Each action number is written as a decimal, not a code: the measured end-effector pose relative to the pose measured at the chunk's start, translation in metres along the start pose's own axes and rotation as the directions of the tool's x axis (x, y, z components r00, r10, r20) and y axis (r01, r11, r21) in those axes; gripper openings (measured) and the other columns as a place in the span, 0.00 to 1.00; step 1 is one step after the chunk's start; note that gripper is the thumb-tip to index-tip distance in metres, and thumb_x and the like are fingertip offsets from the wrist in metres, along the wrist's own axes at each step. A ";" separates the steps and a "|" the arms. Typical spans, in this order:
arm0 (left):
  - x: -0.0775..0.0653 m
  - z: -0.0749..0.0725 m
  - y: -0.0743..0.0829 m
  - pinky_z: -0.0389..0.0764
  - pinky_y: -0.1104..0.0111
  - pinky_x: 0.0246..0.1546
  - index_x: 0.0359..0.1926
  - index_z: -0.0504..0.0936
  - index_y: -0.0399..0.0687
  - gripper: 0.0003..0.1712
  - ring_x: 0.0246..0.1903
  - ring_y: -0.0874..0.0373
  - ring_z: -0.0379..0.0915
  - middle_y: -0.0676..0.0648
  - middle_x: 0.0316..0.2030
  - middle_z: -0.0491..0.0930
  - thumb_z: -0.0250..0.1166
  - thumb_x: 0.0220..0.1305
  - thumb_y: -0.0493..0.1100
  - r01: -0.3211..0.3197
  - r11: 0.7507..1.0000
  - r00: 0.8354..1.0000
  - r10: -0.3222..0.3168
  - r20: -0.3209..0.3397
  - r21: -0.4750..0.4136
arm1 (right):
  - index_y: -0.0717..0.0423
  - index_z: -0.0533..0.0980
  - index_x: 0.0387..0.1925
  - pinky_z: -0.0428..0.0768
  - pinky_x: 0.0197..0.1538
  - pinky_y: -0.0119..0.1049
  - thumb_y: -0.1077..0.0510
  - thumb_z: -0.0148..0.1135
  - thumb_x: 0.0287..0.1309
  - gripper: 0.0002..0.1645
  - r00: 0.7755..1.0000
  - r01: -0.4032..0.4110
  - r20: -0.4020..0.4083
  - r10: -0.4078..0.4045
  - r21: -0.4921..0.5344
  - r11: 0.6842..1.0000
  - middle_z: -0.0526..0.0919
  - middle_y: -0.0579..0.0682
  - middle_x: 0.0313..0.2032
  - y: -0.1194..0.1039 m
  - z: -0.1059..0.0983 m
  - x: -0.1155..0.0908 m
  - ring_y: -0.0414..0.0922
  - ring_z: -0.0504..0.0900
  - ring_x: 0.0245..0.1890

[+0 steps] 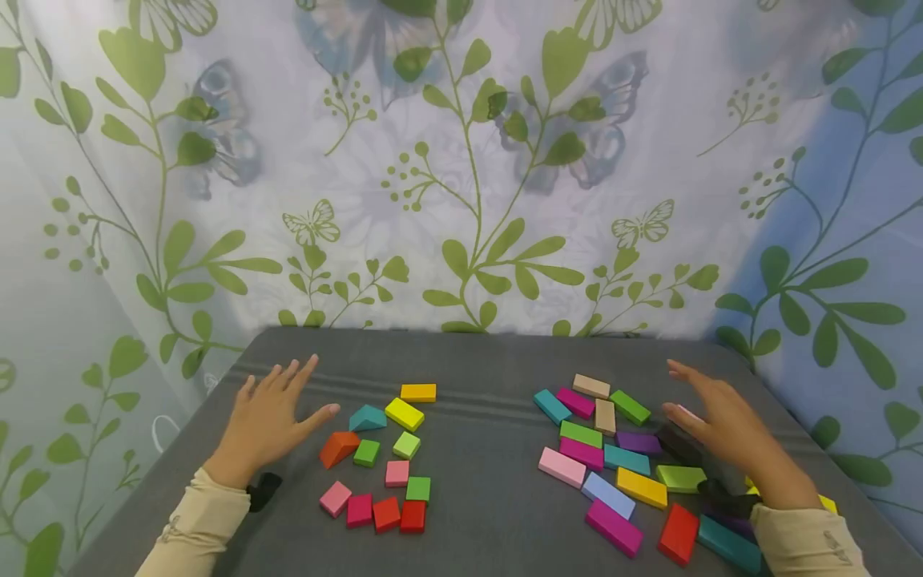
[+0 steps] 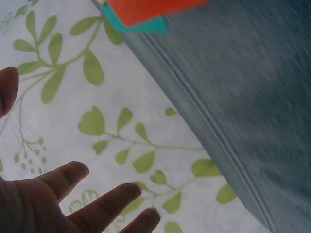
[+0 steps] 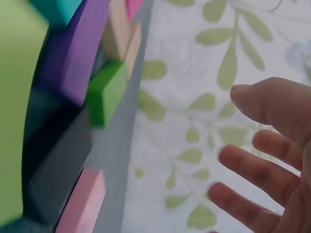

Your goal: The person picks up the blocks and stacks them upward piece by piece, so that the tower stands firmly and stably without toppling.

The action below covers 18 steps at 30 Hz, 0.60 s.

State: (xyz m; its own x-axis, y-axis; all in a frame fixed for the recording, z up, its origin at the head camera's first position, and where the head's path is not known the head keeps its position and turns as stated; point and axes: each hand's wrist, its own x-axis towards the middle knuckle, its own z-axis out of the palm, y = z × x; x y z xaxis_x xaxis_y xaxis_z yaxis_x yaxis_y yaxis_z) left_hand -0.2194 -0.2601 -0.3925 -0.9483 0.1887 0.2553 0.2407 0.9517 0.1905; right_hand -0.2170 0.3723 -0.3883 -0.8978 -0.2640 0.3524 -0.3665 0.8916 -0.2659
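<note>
My left hand (image 1: pixel 267 421) is held with fingers spread and nothing in it, beside the left group of blocks. Nearest to it are an orange triangular block (image 1: pixel 338 449) and a teal triangular block (image 1: pixel 368 417). On the other side, my right hand (image 1: pixel 731 421), also empty, hovers at the outer edge of a larger group of blocks. A purple block (image 1: pixel 638 442) and a black block (image 1: pixel 679 445) lie close to its thumb side. In the right wrist view a pink block (image 3: pixel 85 201) sits beside the black one; the hand's fingers (image 3: pixel 257 170) are extended.
The left group also has yellow (image 1: pixel 405 414), green, pink and red blocks (image 1: pixel 413 517). Around the right group are a magenta block (image 1: pixel 614 528), a red block (image 1: pixel 679 534) and several others on the grey cloth-covered table (image 1: pixel 483 465). A leaf-patterned curtain (image 1: pixel 461 200) hangs behind.
</note>
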 end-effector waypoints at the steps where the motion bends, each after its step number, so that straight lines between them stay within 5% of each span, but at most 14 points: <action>1: 0.000 0.000 0.003 0.55 0.25 0.70 0.83 0.62 0.40 0.55 0.73 0.22 0.62 0.24 0.74 0.69 0.64 0.72 0.72 -0.014 1.000 1.000 0.014 0.006 -0.013 | 0.70 0.66 0.75 0.72 0.57 0.79 0.59 0.76 0.66 0.44 1.000 0.013 0.015 -0.013 0.014 1.000 0.80 0.74 0.62 -0.004 0.000 0.001 0.76 0.76 0.59; 9: 0.007 0.001 0.030 0.68 0.27 0.62 0.79 0.70 0.38 0.47 0.67 0.29 0.75 0.31 0.67 0.79 0.72 0.71 0.61 -0.113 0.983 0.988 0.126 0.088 -0.146 | 0.66 0.79 0.65 0.85 0.51 0.65 0.62 0.76 0.66 0.29 0.978 0.158 0.113 -0.177 0.161 0.974 0.87 0.62 0.58 -0.034 0.013 0.011 0.64 0.86 0.53; 13: 0.014 0.004 0.044 0.72 0.29 0.61 0.74 0.77 0.37 0.40 0.61 0.32 0.80 0.34 0.64 0.83 0.75 0.70 0.56 -0.172 0.967 0.974 0.195 0.112 -0.186 | 0.66 0.82 0.61 0.88 0.51 0.56 0.64 0.76 0.65 0.24 0.942 0.245 0.154 -0.298 0.291 0.925 0.89 0.59 0.54 -0.041 0.023 0.015 0.58 0.89 0.49; 18: 0.024 0.012 0.058 0.79 0.35 0.57 0.69 0.82 0.37 0.36 0.56 0.35 0.84 0.36 0.61 0.86 0.75 0.69 0.54 -0.183 0.970 0.970 0.205 0.132 -0.160 | 0.64 0.83 0.58 0.89 0.48 0.40 0.65 0.75 0.66 0.20 0.895 0.268 0.210 -0.392 0.449 0.852 0.88 0.56 0.49 -0.046 0.037 0.020 0.48 0.86 0.45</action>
State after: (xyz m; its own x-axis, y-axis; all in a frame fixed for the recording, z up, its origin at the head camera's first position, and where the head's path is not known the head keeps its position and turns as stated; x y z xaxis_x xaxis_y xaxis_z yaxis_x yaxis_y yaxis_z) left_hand -0.2307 -0.1974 -0.3862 -0.8977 0.4102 0.1611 0.4403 0.8498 0.2899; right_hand -0.2268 0.3120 -0.4021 -0.7114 -0.6636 0.2314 -0.6629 0.5241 -0.5347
